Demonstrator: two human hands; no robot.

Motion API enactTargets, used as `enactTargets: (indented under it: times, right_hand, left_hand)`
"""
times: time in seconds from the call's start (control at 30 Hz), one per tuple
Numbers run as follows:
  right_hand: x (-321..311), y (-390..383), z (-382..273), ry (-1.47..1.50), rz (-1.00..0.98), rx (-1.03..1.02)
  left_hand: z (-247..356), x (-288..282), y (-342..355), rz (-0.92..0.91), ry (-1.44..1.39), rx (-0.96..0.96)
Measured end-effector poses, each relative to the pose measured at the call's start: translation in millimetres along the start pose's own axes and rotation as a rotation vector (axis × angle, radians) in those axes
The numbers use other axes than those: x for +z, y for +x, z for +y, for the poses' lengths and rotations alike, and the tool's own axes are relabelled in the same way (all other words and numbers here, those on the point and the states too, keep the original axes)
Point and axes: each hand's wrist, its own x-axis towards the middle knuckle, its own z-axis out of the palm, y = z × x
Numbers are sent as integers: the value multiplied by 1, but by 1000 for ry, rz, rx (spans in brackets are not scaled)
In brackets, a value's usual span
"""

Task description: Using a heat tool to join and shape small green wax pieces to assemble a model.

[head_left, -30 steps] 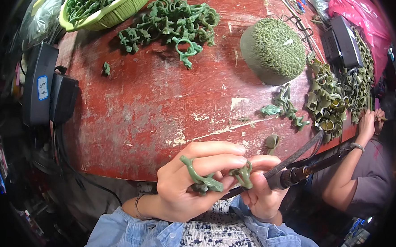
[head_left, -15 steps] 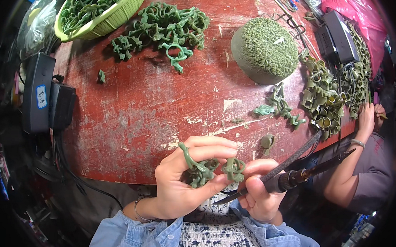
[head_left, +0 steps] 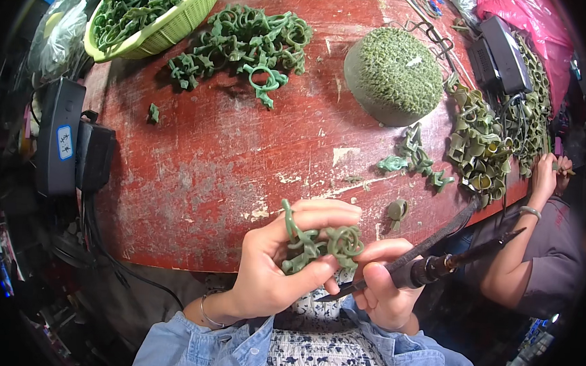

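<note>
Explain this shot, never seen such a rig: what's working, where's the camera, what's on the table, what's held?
No machine, just a person's bare left hand and right hand. A fisheye camera on their head looks down, so straight edges bend near the rim. The left holds green looped pieces; the right grips a dark pointed tool. On the scuffed red table lie a yellow-green basket, a green pile, a round block and olive pieces. Far right: a co-worker's hand.

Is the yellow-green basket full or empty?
Not empty: green pieces lie heaped inside the basket. Cannot tell whether it is full; the picture's edge cuts it off.
</note>
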Motion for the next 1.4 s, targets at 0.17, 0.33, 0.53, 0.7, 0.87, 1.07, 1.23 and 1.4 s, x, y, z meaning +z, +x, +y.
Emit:
enactTargets:
  times: [0.17,0.33,0.53,0.7,0.87,1.07,1.23,1.4]
  right_hand:
    - [-6,4,-7,-47,106,-59]
    - [-27,17,-31,-383,448,-526]
    - [-42,23,-38,-825,568,-527]
    - [-32,45,-30,-1207,419,-623]
    - [-34,47,-27,-1349,459,-672]
    - [-28,45,-25,-1285,497,-581]
    - [-31,42,-21,-1270,459,-639]
    - [-39,2,1,-1128,295,-503]
  left_hand:
    - [-1,-4,1,-22,-276,-150]
    - [3,-1,1,20,-205,-162]
    - [-1,-2,1,59,-269,-77]
    - [-1,-6,1,128,-200,-28]
    - [-7,-11,2,182,-45,96]
    - [-6,-7,4,190,-40,127]
    - [-10,-9,7,256,-73,156]
    - [-10,-7,9,221,-79,162]
